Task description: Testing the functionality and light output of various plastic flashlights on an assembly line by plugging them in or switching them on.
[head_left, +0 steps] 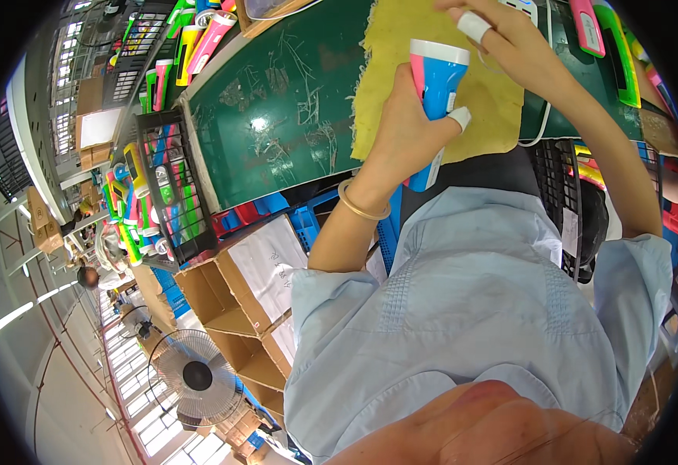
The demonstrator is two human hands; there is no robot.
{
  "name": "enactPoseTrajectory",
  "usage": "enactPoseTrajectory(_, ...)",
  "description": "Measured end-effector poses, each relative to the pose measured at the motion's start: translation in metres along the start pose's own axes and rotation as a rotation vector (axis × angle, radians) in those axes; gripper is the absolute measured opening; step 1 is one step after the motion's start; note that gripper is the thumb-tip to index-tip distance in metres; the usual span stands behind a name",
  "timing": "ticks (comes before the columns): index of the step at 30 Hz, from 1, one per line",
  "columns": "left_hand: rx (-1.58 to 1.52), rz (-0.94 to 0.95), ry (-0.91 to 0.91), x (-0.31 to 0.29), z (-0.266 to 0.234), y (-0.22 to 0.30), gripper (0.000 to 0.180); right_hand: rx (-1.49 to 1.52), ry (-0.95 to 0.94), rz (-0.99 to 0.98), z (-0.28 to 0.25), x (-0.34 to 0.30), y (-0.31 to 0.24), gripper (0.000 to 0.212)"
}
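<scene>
1. One wide green worktable (277, 101), its surface scratched, spans the scene in front of a person in a pale blue shirt (470, 310).
2. Cardboard boxes (238, 294) stand open on the floor at the person's left, near a round floor fan (197, 376).
3. Colourful torches fill a black wire crate (170, 186) beside the table's left end.
4. On the table lies a yellow cloth (401, 85).
5. Over that cloth, the left hand (408, 132) clasps a pink-and-blue torch (436, 81) upright, a white cot on one fingertip.
6. Farther out, the right hand (502, 35) hovers with fingers loosely curled, holding nothing, one finger also capped white.
</scene>
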State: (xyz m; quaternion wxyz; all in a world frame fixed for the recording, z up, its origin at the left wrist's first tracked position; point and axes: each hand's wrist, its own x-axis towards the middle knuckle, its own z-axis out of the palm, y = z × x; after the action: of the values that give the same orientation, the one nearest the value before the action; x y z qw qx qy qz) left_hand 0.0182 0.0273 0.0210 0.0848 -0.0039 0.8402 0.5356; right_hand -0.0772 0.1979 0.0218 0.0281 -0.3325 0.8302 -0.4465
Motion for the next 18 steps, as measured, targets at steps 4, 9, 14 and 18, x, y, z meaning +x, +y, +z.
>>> enactPoseTrajectory(4,-0.521,-0.16,-0.052,-0.003,0.001,-0.007,0.041,0.422,0.229,0.202,0.008,-0.015,-0.004,0.031)
enactPoseTrajectory(9,-0.979,-0.196,-0.09,0.005,0.002,-0.006,0.035,0.466,0.113,0.375,0.026,-0.047,-0.004,0.025)
enactPoseTrajectory(14,-1.18,-0.084,-0.19,0.013,0.007,0.01,0.034,0.368,0.169,0.304,0.051,-0.067,0.002,0.016)
enactPoseTrajectory(18,-1.309,-0.194,-0.234,0.012,0.013,0.014,0.034,0.387,0.249,0.226,0.058,-0.074,0.008,0.009)
